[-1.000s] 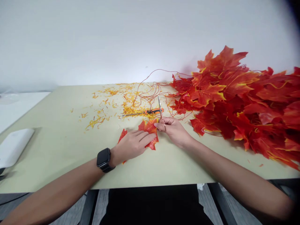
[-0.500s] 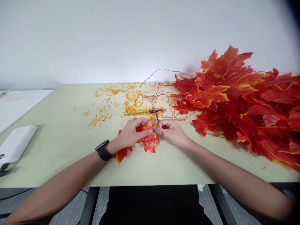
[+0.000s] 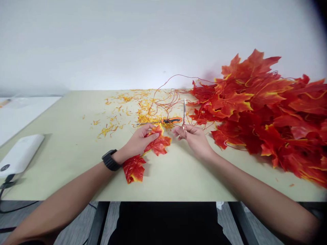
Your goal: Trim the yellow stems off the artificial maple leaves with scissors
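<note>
A larger piece of red-and-yellow fabric maple leaf [image 3: 158, 144] lies near the front of a pale green table [image 3: 173, 180], just right of centre from the person's view, with the left hand [image 3: 139, 141] on top of it. The fingers of that hand lie curled across the leaf, but it is hard to tell whether they are gripping it or only pressing down. A smaller leaf piece [image 3: 133, 168] lies flat just below, close to or touching the larger one; whether the two are joined cannot be told. The right hand [image 3: 194, 137] is apart from the leaf, its fingers closed around one pair of small scissors [image 3: 184, 115], blades shut and pointing up. Between the hands and the wall are one hand tool with an orange-and-black handle [image 3: 171, 120], a tangle of thin red wires [image 3: 163, 98] and many scattered yellow-orange trimmings [image 3: 122, 115] - too many to count. To the right rises one big heap of leaves [image 3: 255, 109], also beyond counting. One black watch [image 3: 109, 160] circles the left wrist, and one white power bank [image 3: 19, 154] sits at the far left.
</note>
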`<move>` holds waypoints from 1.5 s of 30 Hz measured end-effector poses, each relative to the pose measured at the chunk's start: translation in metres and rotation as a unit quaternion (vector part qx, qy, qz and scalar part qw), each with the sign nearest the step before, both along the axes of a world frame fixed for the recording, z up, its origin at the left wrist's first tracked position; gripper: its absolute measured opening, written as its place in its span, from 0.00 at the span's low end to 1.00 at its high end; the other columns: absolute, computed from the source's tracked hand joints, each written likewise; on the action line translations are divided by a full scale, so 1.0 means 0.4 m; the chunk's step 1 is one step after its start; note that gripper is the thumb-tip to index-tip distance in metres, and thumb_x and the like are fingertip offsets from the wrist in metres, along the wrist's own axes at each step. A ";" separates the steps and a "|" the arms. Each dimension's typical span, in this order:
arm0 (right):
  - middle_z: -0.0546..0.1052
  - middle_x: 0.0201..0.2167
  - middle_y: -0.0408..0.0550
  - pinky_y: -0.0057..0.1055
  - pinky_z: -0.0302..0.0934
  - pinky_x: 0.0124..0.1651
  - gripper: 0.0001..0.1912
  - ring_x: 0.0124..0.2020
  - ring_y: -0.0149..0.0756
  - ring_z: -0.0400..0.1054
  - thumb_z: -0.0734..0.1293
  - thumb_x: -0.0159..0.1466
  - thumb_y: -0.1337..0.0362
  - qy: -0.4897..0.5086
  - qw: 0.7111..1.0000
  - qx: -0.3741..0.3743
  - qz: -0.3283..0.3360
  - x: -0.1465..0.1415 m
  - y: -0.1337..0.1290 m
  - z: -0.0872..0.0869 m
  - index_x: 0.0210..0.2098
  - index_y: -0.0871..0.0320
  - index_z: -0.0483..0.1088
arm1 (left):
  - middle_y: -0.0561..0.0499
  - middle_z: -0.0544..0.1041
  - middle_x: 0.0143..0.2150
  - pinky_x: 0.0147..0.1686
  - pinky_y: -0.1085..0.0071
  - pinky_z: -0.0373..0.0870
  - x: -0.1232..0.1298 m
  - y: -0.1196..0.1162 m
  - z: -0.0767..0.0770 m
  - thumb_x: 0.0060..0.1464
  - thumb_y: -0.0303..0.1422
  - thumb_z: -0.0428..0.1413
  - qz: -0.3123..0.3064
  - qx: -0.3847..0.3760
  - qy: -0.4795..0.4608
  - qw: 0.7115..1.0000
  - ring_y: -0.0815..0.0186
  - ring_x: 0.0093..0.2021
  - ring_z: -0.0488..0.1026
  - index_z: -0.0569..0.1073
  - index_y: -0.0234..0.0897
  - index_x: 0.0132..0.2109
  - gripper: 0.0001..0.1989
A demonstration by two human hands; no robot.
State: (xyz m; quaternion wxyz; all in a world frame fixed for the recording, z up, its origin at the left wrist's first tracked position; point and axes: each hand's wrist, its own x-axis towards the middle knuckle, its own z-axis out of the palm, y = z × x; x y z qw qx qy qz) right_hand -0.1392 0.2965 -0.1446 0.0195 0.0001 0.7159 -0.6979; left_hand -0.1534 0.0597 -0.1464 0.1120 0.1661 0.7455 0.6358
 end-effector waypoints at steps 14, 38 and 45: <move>0.60 0.23 0.39 0.32 0.47 0.33 0.37 0.28 0.29 0.52 0.77 0.55 0.31 -0.019 0.987 0.107 0.121 0.016 0.000 0.015 0.23 0.55 0.59 | 0.51 0.77 0.37 0.37 0.72 0.68 -0.007 -0.015 -0.004 0.60 0.51 0.66 0.055 -0.004 -0.027 0.998 0.71 0.34 0.70 0.74 0.35 0.41 0.22; 0.65 0.26 0.42 0.31 0.49 0.32 0.23 0.28 0.31 0.56 0.68 0.69 0.48 0.049 0.931 0.301 0.203 0.029 0.024 0.016 0.27 0.56 0.61 | 0.51 0.78 0.37 0.37 0.74 0.74 0.013 -0.008 -0.008 0.64 0.50 0.64 0.098 0.060 -0.013 0.993 0.71 0.35 0.73 0.75 0.35 0.43 0.20; 0.65 0.26 0.41 0.32 0.47 0.32 0.23 0.28 0.31 0.54 0.69 0.70 0.49 0.056 0.930 0.297 0.208 0.028 0.022 0.006 0.27 0.56 0.59 | 0.50 0.79 0.37 0.36 0.74 0.73 0.024 -0.004 -0.002 0.66 0.48 0.62 0.080 0.025 0.009 0.996 0.71 0.34 0.73 0.75 0.35 0.41 0.19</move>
